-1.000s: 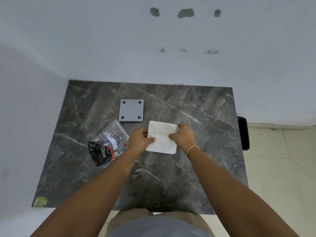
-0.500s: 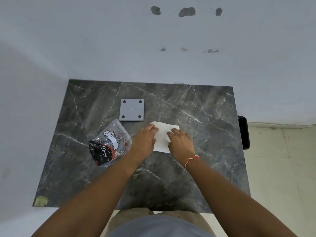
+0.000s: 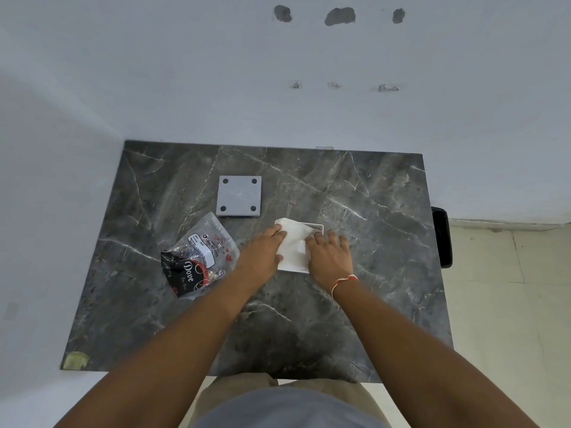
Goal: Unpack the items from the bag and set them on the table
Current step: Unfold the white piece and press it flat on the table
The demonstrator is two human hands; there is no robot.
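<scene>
A white bag (image 3: pixel 293 247) lies flat on the dark marble table (image 3: pixel 380 282), near its middle. My left hand (image 3: pixel 262 254) rests on the bag's left part with its fingers laid over the top, thumb at the edge. My right hand (image 3: pixel 329 257) presses on the bag's right part, fingers spread. A thin white rim shows at the bag's far right corner. A grey square plate (image 3: pixel 238 196) with four dark holes lies just beyond the bag. Left of my left hand lies a clear plastic packet (image 3: pixel 197 257) with a black label.
The table stands in a corner, with white walls behind and to the left. A black object (image 3: pixel 442 236) sits past the table's right edge, above a tiled floor. A patch of yellowish tape (image 3: pixel 74 360) marks the front left corner.
Both hands held the white bag by its sides a second ago. They have since moved on top of it and now lie over it on the table.
</scene>
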